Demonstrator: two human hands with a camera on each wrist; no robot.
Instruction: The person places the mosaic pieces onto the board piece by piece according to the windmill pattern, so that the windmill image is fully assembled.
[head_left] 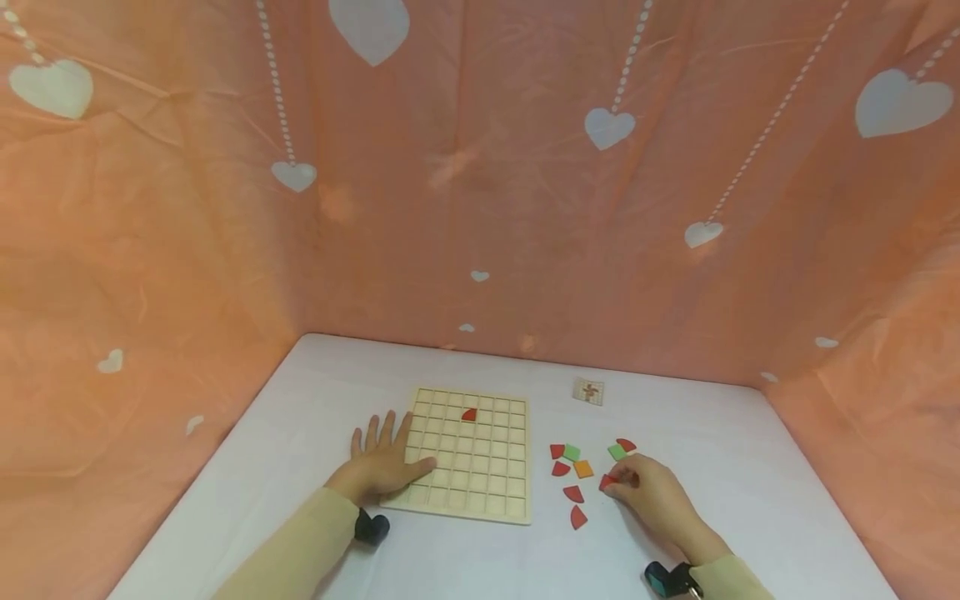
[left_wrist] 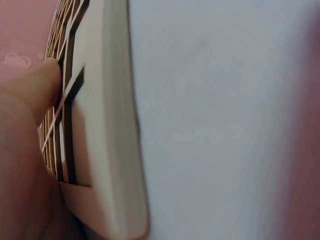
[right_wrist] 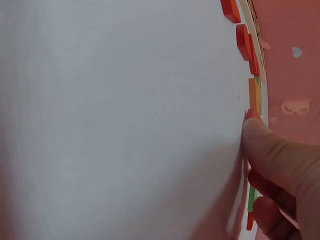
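Observation:
A square wooden grid board [head_left: 468, 483] lies on the white table, and one red quarter-circle tile [head_left: 469, 414] sits in a cell near its far edge. My left hand [head_left: 384, 463] is spread flat at the board's left side, its thumb resting over the cells; the left wrist view shows the thumb [left_wrist: 42, 87] at the grid and the board's thick rim. To the right of the board, my right hand [head_left: 654, 493] pinches a red tile [head_left: 607, 482] between thumb and fingertips, low over the table. The tile's full shape is hidden by the fingers.
Between board and right hand lie several loose tiles: an orange square [head_left: 583, 469], a green square [head_left: 572, 452] and red quarter-circles such as one near the front [head_left: 578, 517]. Another green square [head_left: 617, 452] lies behind the hand. A small pattern card [head_left: 588, 391] rests farther back.

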